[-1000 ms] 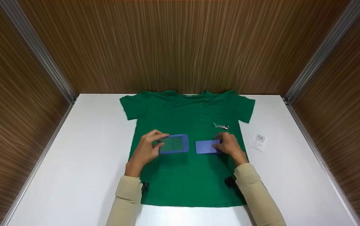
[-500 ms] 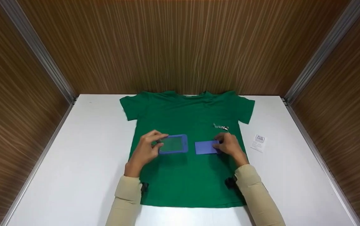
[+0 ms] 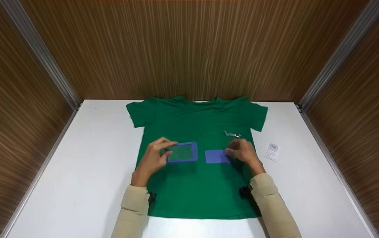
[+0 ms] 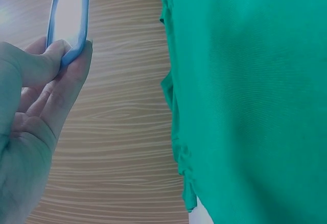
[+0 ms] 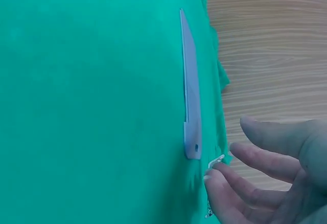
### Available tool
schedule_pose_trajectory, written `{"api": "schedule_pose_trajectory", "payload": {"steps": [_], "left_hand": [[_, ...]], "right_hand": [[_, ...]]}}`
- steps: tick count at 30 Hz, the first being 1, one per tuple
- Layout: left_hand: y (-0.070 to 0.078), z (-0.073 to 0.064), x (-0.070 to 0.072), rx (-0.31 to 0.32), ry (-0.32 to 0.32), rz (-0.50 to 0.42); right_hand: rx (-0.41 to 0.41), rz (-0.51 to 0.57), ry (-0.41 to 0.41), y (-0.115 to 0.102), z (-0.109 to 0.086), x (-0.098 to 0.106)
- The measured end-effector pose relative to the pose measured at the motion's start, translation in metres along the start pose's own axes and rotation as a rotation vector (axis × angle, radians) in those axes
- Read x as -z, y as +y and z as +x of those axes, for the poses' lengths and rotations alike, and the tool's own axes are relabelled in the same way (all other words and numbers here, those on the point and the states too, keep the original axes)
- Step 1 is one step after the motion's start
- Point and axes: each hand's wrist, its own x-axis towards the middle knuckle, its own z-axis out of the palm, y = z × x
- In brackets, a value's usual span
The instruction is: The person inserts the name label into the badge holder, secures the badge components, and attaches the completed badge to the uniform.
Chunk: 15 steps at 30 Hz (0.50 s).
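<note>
My left hand (image 3: 153, 160) pinches the left end of a purple card-holder frame (image 3: 194, 152) with a see-through window, thumb below and fingers above. In the left wrist view the frame (image 4: 82, 42) is tilted up, clear of the shirt. A flat purple rectangular piece (image 3: 214, 156) lies on the green T-shirt (image 3: 192, 185). The right wrist view shows that piece (image 5: 191, 91) edge-on, with a small slot near one end. Beside it, my right hand (image 3: 244, 152) has parted thumb and fingers, apart from the piece. A small silver clip with a clear strap (image 3: 232, 134) lies just beyond the right hand.
The T-shirt lies spread flat on a white table (image 3: 103, 138). Right of it lies a white printed card (image 3: 272, 152). Wood-grain panels (image 3: 189, 49) wall the table at the back and both sides.
My right hand has let go of the flat purple piece and drawn slightly right, its fingers parting. The left hand holds the frame almost still.
</note>
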Motion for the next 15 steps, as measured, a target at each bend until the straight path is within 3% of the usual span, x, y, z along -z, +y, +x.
{"api": "schedule_pose_trajectory", "payload": {"steps": [15], "left_hand": [[-0.002, 0.000, -0.001, -0.007, 0.001, -0.027]], "right_hand": [[0.011, 0.008, 0.026, 0.005, -0.003, 0.023]]}}
